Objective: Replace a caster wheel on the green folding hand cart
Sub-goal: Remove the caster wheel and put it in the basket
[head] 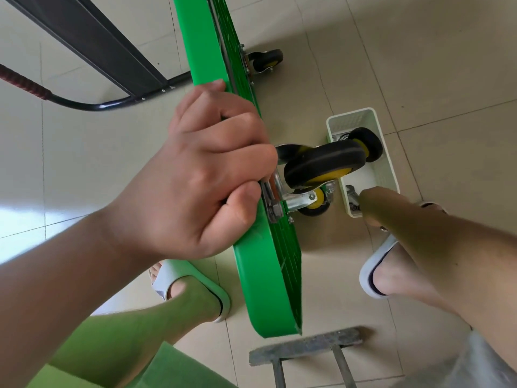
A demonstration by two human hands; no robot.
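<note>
The green hand cart stands on its long edge on the floor, underside facing right. My left hand grips its upper edge, fingers curled over beside the mounting plate of a black-and-yellow caster wheel. A second caster is fixed farther along the deck, and a third shows below the near one. A loose caster lies in the white basket. My right hand reaches down into the basket beside a metal wrench; its fingers are hidden.
The cart's black folded handle lies on the tiled floor at left. My feet in slippers stand either side of the cart, the left foot and the right foot. A grey metal stool edge sits just below the cart's near end.
</note>
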